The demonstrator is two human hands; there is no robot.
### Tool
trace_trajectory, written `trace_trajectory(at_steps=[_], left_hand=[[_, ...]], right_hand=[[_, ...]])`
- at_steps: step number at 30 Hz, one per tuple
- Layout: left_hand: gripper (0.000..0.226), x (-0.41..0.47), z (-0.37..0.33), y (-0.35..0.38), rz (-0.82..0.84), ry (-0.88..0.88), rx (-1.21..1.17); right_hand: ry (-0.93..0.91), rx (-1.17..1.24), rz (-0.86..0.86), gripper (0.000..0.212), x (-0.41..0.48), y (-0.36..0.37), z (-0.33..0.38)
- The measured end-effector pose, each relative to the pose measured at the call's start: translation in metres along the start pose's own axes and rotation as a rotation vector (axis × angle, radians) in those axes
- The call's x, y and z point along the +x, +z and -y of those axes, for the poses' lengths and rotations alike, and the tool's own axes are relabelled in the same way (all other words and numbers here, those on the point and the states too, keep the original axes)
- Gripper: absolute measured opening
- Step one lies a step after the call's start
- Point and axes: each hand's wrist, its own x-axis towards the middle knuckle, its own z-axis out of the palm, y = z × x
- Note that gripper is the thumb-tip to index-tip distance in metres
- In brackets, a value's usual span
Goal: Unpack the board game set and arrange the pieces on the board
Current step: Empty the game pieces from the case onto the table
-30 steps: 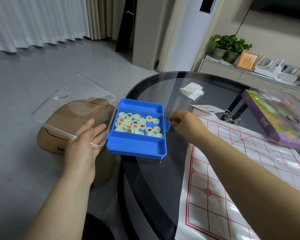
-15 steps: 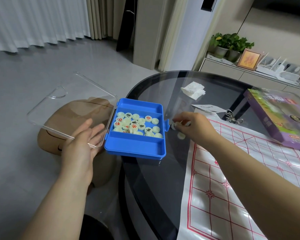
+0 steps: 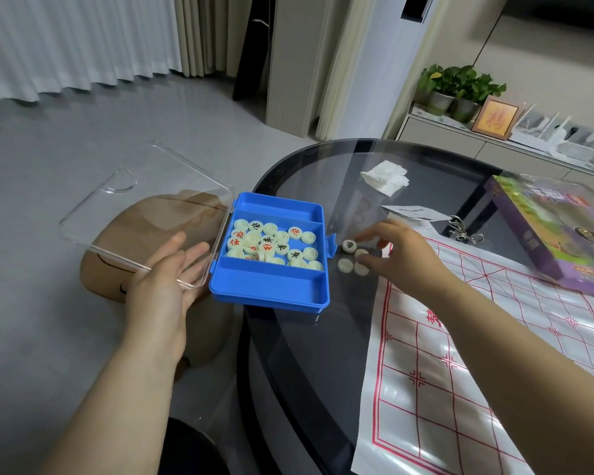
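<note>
Step in hand: unpacking, moving pieces out of the box. The blue plastic three-compartment box (image 3: 271,286) sits at frame centre on the left edge of the dark round glass counter (image 3: 306,371). Most cream round game pieces (image 3: 275,246) lie heaped in its middle compartment, red or black characters up on some. The two outer compartments look bare.

Four loose cream pieces (image 3: 345,265) lie on the glass just right of the box, beside the board, not on it. The right hand (image 3: 398,255) hovers over them, fingers (image 3: 367,236) curved down and apart. It touches at least one piece, but I cannot tell whether any is pinched.

The left hand (image 3: 172,269), fingers straight and slightly spread, rests against the open clear plastic lid (image 3: 134,207), centre-left. Whether it lies on top or beneath is unclear.

The white sheet board with red grid (image 3: 460,337) lies lower right with no pieces on it. Next move likely needs more pieces taken out, then turned face-up and sorted by colour onto the grid points.

Hard to make out: characters on three loose pieces, which show blank faces, and the blurred purple cardboard box (image 3: 556,234) at the right edge. The board is cut off at the bottom and right.
</note>
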Motion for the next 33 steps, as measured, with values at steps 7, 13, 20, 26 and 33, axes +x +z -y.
trace_trajectory(at_steps=[7,13,20,26,33], left_hand=[[0.034,-0.002,0.001,0.001,0.011,-0.004,0.002],[0.031,-0.006,-0.001,0.003,0.021,-0.019,-0.013],[0.027,-0.003,-0.002,0.003,0.037,-0.034,-0.039],[0.028,-0.004,-0.001,0.004,0.041,-0.028,-0.028],[0.029,-0.003,0.000,0.005,0.040,-0.026,-0.013]], right_hand=[[-0.169,0.038,0.089,0.033,-0.002,-0.008,0.050],[-0.254,-0.176,0.390,0.043,0.021,0.020,0.087],[-0.201,-0.080,0.521,0.034,0.033,0.030,0.090],[-0.185,-0.210,0.542,0.043,0.040,0.027,0.090],[-0.197,-0.367,0.443,0.035,0.049,0.044,0.095]])
